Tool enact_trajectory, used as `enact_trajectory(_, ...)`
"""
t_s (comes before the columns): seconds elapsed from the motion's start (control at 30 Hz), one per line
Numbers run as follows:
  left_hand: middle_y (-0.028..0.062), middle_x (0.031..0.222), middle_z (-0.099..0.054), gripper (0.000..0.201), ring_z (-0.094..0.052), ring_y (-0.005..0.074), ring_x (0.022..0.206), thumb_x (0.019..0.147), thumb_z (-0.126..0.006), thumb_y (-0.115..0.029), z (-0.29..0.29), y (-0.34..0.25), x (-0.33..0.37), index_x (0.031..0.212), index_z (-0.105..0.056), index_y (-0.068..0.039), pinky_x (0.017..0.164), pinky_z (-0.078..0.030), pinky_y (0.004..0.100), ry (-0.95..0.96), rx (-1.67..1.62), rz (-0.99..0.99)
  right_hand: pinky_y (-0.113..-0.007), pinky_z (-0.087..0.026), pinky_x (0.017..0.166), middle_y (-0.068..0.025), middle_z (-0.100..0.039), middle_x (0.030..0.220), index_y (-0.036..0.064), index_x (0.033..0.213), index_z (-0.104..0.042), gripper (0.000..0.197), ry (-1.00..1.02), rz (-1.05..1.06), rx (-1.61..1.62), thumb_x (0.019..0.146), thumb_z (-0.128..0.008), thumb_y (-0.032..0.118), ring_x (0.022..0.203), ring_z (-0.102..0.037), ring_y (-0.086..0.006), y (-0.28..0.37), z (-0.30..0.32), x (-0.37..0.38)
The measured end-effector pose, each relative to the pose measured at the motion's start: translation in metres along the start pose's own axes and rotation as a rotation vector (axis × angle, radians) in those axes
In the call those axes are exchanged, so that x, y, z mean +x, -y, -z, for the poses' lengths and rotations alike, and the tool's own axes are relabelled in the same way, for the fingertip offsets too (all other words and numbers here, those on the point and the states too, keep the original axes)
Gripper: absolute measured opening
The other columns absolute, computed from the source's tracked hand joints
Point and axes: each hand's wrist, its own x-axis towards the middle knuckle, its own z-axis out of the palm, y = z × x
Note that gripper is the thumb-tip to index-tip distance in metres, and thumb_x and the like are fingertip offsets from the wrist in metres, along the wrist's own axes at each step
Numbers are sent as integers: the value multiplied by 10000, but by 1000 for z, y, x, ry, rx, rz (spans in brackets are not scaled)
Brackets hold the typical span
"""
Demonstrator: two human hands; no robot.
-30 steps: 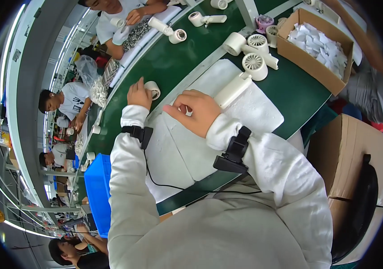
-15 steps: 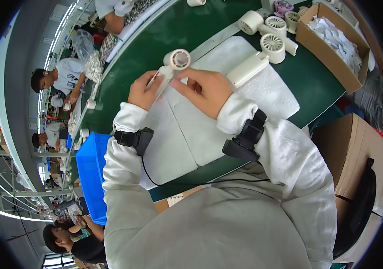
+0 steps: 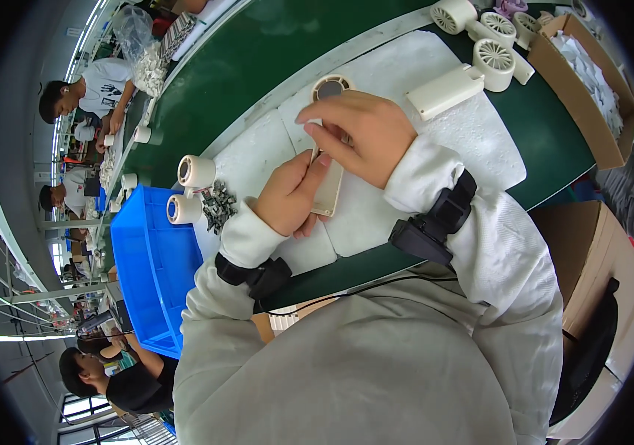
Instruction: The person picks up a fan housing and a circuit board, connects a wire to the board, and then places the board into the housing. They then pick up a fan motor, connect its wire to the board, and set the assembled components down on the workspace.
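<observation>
A cream handheld fan (image 3: 328, 194) lies in my left hand (image 3: 291, 196), its handle pointing toward me. The thumb presses on the handle's edge and the fingers wrap beneath. At the far end, the round fan head (image 3: 332, 83) shows partly behind my right hand (image 3: 367, 137). That hand arches over the fan's neck, thumb and forefinger brought close together in a pinch; what sits between them is too small to name. Both hands are above white foam sheets (image 3: 258, 152). Left of them are two cream fan heads (image 3: 196, 171) and a pile of small dark grey parts (image 3: 219, 206).
A blue bin (image 3: 155, 278) stands at the left. Several cream fans (image 3: 494, 64) and a long cream handle (image 3: 444, 93) lie at the far right, beside a cardboard box (image 3: 591, 96) of white pieces. Co-workers sit along the green table (image 3: 258, 55) at left.
Both hands have come nearer to me and right with the fan, and the handle has swung toward me. My right hand has moved over the neck. The fan heads and grey parts at left are uncovered.
</observation>
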Motion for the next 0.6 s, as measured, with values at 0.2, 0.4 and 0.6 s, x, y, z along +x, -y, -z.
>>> enact_trajectory(0.2,181,636,-646,255,-602,288,439,997,-544,-277,0,17,7,925,-596,-38,432,-469,406,-225,684,-589,-385,-521,635,-97,-671,756,121,1045,-727,188,91,87,-115,868,-670,146,651,-634,-282,-2,0,-5)
enact_trajectory(0.4,135,628,-652,277,-632,308,511,953,-595,-290,-2,4,2,820,-613,-48,480,-500,417,-371,1177,-547,-399,-540,665,-103,-716,842,96,998,-726,161,413,-92,-146,864,-662,159,747,-682,-304,6,6,-5)
enact_trajectory(0.6,113,620,-642,276,-639,324,545,930,-615,-291,6,-12,3,799,-622,-48,493,-505,418,-374,1246,-648,-398,-535,646,-90,-711,807,95,987,-725,162,371,-109,-63,867,-658,181,713,-679,-304,1,13,-7)
